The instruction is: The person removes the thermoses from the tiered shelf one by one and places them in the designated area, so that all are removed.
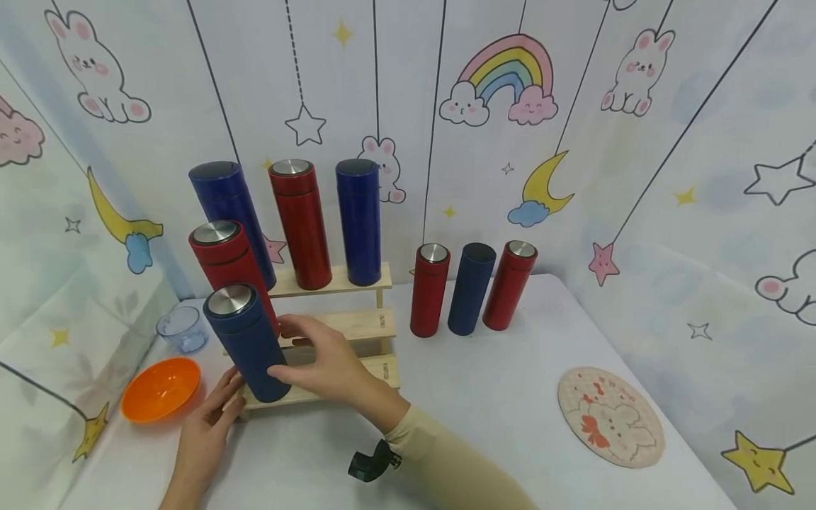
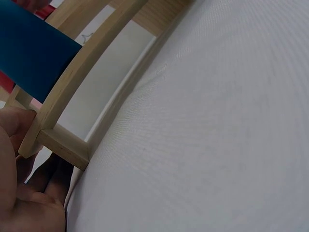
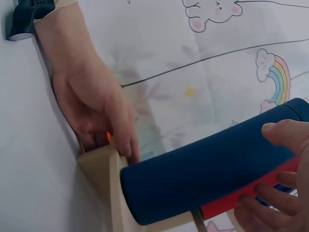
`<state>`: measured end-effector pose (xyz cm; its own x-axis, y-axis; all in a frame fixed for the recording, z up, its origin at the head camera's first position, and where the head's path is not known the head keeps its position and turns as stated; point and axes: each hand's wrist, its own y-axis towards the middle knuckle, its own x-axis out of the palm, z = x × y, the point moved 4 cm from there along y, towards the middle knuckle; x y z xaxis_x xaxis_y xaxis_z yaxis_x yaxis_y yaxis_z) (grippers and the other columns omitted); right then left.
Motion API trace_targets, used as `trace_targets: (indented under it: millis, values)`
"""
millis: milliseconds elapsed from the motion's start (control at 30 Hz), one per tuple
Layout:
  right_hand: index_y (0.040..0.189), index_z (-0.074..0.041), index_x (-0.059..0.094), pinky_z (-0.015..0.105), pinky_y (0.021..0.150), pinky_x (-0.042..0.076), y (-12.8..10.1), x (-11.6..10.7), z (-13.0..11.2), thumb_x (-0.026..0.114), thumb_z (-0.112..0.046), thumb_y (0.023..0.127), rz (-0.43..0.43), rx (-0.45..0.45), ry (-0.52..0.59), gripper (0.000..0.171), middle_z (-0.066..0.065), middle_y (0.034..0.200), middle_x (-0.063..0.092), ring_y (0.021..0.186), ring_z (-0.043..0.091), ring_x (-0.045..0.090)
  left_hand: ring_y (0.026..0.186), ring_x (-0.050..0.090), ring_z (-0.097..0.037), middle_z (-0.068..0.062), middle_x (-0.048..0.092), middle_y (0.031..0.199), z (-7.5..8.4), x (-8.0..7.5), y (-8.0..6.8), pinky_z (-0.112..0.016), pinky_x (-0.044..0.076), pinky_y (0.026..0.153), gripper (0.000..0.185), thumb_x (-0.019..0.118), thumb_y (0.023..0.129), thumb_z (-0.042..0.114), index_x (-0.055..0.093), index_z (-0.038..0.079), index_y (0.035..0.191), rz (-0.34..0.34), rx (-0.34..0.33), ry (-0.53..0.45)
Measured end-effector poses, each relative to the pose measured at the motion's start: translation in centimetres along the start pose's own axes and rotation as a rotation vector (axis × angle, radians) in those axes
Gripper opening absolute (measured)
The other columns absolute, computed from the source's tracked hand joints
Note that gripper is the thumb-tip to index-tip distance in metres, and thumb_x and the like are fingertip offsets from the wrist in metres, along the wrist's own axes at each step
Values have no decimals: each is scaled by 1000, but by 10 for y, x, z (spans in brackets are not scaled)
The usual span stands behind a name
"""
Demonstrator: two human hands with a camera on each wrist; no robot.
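A dark blue thermos bottle (image 1: 251, 347) with a silver-topped lid stands on the lowest step of a three-step wooden rack (image 1: 357, 324), at its left end. Around the right side of this bottle my right hand (image 1: 334, 365) is spread, thumb and fingers apart; whether it touches the bottle cannot be told. My left hand (image 1: 207, 432) holds the rack's front left corner, its thumb and fingers on either side of the wood in the left wrist view. Behind, a red thermos (image 1: 219, 258) stands on the middle step. The top step bears blue, red (image 1: 301, 227) and blue (image 1: 359, 223) thermoses.
Right of the rack stand a red thermos (image 1: 430, 290), a dark blue one (image 1: 472, 289) and another red one (image 1: 510, 285). An orange bowl (image 1: 159, 389) and a clear glass cup (image 1: 181, 329) sit at left. A round bunny mat (image 1: 612, 418) lies at right.
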<state>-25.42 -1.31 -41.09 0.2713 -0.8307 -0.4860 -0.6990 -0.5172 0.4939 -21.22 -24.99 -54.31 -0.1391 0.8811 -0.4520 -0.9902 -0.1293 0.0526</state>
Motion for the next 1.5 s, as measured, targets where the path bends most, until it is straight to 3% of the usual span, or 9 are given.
trace_targets:
  millis: [100,267,800,1500]
  values:
    - [156,-11,53,21,106,51,-1,4,2,86,-20,96,-1,8,11,69,0,147,65,132,6,61,159,33,-11,-4,40,172,0,1,0,0,34,99,55,58,115,38,54,9,160,4,16,-4]
    - [156,-13,53,22,107,51,-1,11,7,87,-18,96,3,14,31,69,-2,147,64,131,5,62,160,33,-21,-3,40,172,-3,4,-1,0,34,99,55,57,114,39,54,10,161,-6,0,-10]
    - [155,-14,53,16,102,50,5,29,8,88,-29,95,34,77,-74,71,-3,144,66,127,1,61,161,28,-30,-1,34,175,-6,2,-2,0,32,99,61,55,114,45,49,10,164,-38,-54,-5]
    - [153,-14,54,15,98,52,12,35,8,88,-30,95,64,108,-101,70,-4,139,68,121,-1,64,161,30,-29,-2,36,174,0,-2,1,-1,33,99,58,57,114,41,52,9,162,-13,-22,-5]
